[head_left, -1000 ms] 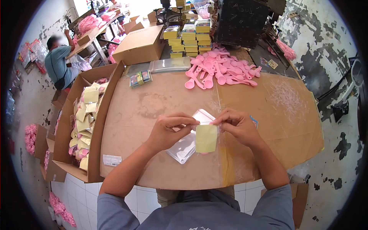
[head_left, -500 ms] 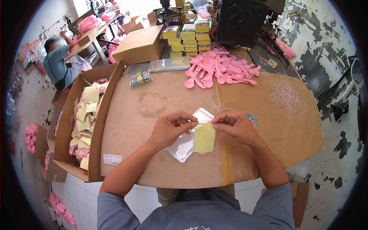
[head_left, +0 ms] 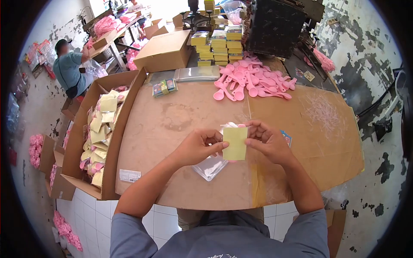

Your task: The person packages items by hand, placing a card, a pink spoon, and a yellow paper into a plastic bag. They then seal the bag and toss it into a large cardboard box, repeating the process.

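Both hands hold a small clear plastic packet with a yellow card [head_left: 235, 144] facing me and bits of pink showing at its top and bottom edges. My left hand [head_left: 201, 145] pinches the packet's left edge between thumb and fingers. At the right edge my right hand [head_left: 267, 141] grips it the same way. Under the packet, clear plastic bags [head_left: 209, 168] lie on the cardboard-covered table [head_left: 172, 180]. Beyond my hands is a heap of pink measuring spoons [head_left: 254, 79]. A small printed card [head_left: 286, 137] is partly hidden behind my right hand.
A long cardboard box [head_left: 112, 159] full of filled packets stands at left. Stacks of yellow cards [head_left: 219, 45], a closed carton [head_left: 163, 49] and a banded card bundle [head_left: 164, 87] sit toward the back. Another person [head_left: 71, 69] sits at far left.
The packet has been raised slightly, and its top flap, upright before, is now folded back behind the card. My fingers have shifted from the top corners down to the sides.
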The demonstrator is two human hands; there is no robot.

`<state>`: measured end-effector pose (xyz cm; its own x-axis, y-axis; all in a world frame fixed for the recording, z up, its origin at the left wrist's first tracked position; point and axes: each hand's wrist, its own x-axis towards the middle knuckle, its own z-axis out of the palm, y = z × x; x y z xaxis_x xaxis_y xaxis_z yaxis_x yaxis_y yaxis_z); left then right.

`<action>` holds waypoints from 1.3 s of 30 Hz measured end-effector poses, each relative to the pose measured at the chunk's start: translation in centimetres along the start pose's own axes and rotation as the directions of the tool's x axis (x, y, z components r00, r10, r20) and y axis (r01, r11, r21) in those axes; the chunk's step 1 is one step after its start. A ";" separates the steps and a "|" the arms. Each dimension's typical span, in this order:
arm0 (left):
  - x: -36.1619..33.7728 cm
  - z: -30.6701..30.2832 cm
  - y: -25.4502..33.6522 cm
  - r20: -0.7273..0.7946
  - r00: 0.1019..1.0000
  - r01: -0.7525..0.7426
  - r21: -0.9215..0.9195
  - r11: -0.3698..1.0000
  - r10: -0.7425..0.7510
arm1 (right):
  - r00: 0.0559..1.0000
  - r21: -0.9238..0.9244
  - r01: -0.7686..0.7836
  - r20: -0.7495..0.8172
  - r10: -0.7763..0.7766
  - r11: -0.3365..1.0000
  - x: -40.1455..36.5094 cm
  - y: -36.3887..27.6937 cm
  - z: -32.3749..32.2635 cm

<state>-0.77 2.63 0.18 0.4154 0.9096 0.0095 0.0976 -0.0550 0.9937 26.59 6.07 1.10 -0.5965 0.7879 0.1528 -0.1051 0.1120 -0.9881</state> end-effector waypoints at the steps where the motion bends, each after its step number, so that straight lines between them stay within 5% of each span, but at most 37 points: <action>1: 0.1 -0.4 0.3 -0.015 1.000 0.018 -0.050 0.999 -0.018 | 0.999 -0.024 0.007 -0.042 -0.008 1.000 0.0 -0.1 -0.2; 2: 0.1 -1.0 0.6 -0.031 0.999 0.034 -0.100 0.994 -0.037 | 0.996 -0.048 0.014 -0.083 -0.018 0.999 -0.1 -0.3 -0.6; 3: 0.1 -1.5 0.9 -0.253 0.964 -0.120 -0.142 0.983 0.081 | 0.992 -0.071 0.020 -0.123 -0.028 0.997 -0.1 -0.6 -1.0; 6: 0.1 -4.0 3.0 -0.801 0.550 -0.489 -0.079 0.869 0.237 | 0.979 -0.191 -0.001 -0.199 -0.038 0.982 -0.2 -1.1 -2.8; 7: -0.1 -5.1 4.3 -0.862 0.444 -0.642 -0.115 0.758 0.245 | 0.973 -0.259 -0.029 -0.230 -0.032 0.966 -0.2 -1.4 -3.2; 8: -0.4 -6.0 5.0 -0.866 0.438 -0.688 -0.151 0.710 0.239 | 0.964 -0.324 -0.059 -0.264 -0.030 0.944 -0.2 -1.8 -3.7; 10: 0.1 -6.0 4.3 -0.875 0.454 -0.657 -0.199 0.727 0.171 | 0.952 -0.510 -0.129 -0.305 -0.038 0.851 -0.5 -2.8 -4.5; 13: 0.8 -5.3 -0.1 -0.600 0.788 -0.170 0.008 0.985 0.141 | 0.966 -0.808 -0.161 -0.246 -0.076 0.567 -1.3 -3.7 -6.5; 15: 0.6 -2.3 0.2 -0.386 0.918 0.098 0.448 0.889 0.093 | 0.987 -0.928 -0.080 -0.126 -0.104 0.363 -2.6 -3.4 -8.6; 19: 0.2 1.2 -1.0 -0.246 0.942 0.046 0.769 0.638 0.230 | 0.967 -0.838 -0.245 -0.176 0.184 0.487 -3.1 -3.1 -10.4; 24: 0.6 0.8 -1.3 -0.329 0.941 0.105 0.517 0.850 0.084 | 0.920 -0.719 -0.383 -0.242 0.308 0.580 -2.5 -3.8 -10.3; 27: 0.4 0.6 -0.9 -0.341 0.940 0.126 0.381 0.916 0.012 | 0.928 -0.668 -0.371 -0.286 0.238 0.645 -2.8 -3.4 -10.6; 31: 0.3 0.2 0.1 -0.302 0.952 0.164 0.390 0.906 -0.043 | 0.962 -0.762 -0.260 -0.260 0.087 0.594 -2.6 -4.3 -9.9; 36: 0.8 0.0 -1.0 -0.257 0.965 0.021 -0.090 0.996 -0.044 | 0.959 -0.380 -0.121 -0.282 0.009 0.917 -1.0 -3.7 -4.7; 39: 0.6 -0.4 -0.5 -0.133 0.991 -0.003 -0.226 0.974 -0.027 | 0.975 -0.538 -0.046 -0.208 -0.080 0.842 -0.3 -0.1 -2.8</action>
<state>-0.90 3.41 -0.27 0.2890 0.9573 -0.0028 -0.1109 0.0364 0.9932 28.99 7.49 1.10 -0.4072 0.8853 0.2247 0.3667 0.3837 -0.8475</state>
